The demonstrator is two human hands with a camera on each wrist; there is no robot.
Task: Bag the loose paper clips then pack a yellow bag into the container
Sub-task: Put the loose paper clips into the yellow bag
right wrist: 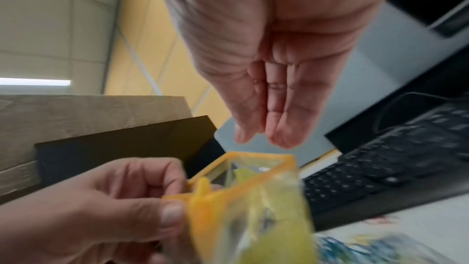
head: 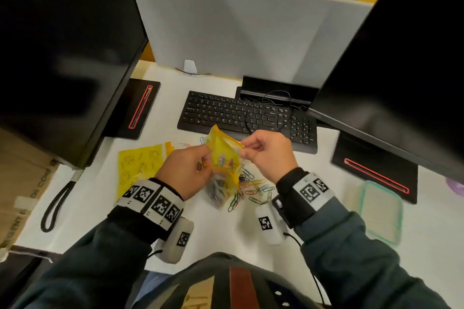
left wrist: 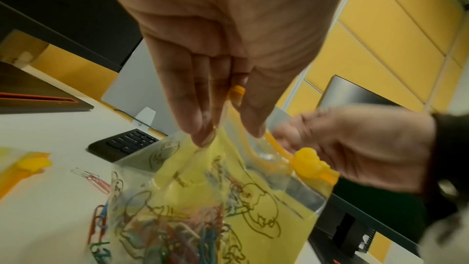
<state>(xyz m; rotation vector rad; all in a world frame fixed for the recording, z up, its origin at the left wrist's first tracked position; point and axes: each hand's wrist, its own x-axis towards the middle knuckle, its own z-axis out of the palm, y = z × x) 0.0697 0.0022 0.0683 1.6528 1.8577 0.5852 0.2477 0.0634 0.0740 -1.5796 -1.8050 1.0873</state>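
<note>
Left hand [head: 184, 172] pinching the zip edge of the yellow bag [head: 224, 158], mouth open; right hand [head: 267, 154] just above that mouth, fingertips drawn together, empty as far as can be told.

Best done holding the mouth wide and feeding small pinches of paper clips [head: 253, 189] from below the right hand. Counted: one spare yellow bag [head: 139, 163] left of the left hand, one held, clips too many to count, one container [head: 381, 212] right of the right hand.

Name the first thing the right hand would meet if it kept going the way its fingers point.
Probably the open mouth of the yellow bag, just beyond the right hand; depth is unclear.
</note>
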